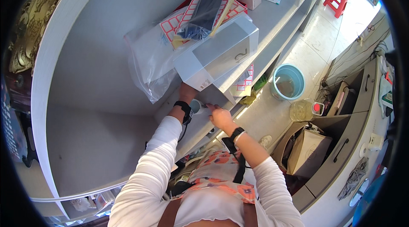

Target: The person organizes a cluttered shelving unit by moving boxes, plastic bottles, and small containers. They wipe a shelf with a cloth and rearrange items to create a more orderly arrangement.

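My left hand (pixel 188 93) reaches under the near end of a white and grey box (pixel 217 54); its fingers are hidden by the box. Just below it on the shelf stands a pale cup (pixel 195 106). To the right of the cup is my right hand (pixel 220 116), a finger or thumb pointing at the cup's side beside a small dark thing; whether it holds that thing is unclear. Behind the box lie a clear plastic bag (pixel 150 64), red-bordered label sheets (pixel 172 25) and a dark plastic-wrapped pack (pixel 206 9).
The front edge of the shelf (pixel 238 73) runs diagonally beside my hands. On the tiled floor stand a light blue bucket (pixel 288 81) with liquid, a plastic jug (pixel 302 110) with a red cap and a red stool (pixel 336 1). Bags (pixel 308 153) fill an open cabinet at right.
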Tool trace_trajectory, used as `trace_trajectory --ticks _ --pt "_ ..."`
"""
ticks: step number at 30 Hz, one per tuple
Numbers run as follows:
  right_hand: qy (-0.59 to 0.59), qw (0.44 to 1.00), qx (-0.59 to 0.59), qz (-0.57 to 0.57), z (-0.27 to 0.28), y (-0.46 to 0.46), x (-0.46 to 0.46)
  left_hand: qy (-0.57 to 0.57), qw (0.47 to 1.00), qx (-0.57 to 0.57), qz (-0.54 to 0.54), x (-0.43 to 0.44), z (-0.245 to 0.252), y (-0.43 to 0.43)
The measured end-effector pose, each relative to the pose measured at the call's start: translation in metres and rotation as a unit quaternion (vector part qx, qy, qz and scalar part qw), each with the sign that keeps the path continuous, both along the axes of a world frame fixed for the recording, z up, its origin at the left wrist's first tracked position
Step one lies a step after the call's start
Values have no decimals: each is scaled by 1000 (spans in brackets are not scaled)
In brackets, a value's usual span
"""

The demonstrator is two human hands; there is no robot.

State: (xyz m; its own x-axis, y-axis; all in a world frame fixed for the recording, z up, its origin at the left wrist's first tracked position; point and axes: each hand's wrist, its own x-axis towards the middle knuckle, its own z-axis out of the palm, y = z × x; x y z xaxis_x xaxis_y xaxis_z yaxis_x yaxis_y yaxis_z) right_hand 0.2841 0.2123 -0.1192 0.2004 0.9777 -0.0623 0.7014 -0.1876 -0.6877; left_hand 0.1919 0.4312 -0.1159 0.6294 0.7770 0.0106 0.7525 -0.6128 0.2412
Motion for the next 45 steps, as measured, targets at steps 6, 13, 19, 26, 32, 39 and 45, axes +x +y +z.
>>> trace_trajectory --ticks 6,13,19,26,32,39,45 --pt "-12 999 -40 -23 -29 41 -25 -36 997 -55 36 -5 -33 2" --pt "-51 997 9 -53 -46 23 -29 -30 997 -46 49 -24 -68 4" --pt "10 998 -38 -58 -30 -23 -7 -90 996 -15 10 -33 -119 14" --pt "82 994 -31 -72 -16 -39 -8 -238 965 -80 74 -16 -175 25" --pt "112 992 -17 -52 -5 -86 1 -241 965 -79 66 -17 -160 1" --pt "87 993 -27 -70 8 -154 22 -469 810 -332 119 -8 -98 -48" --pt "92 969 -6 -230 51 -213 54 -70 978 -198 -10 29 14 -158"
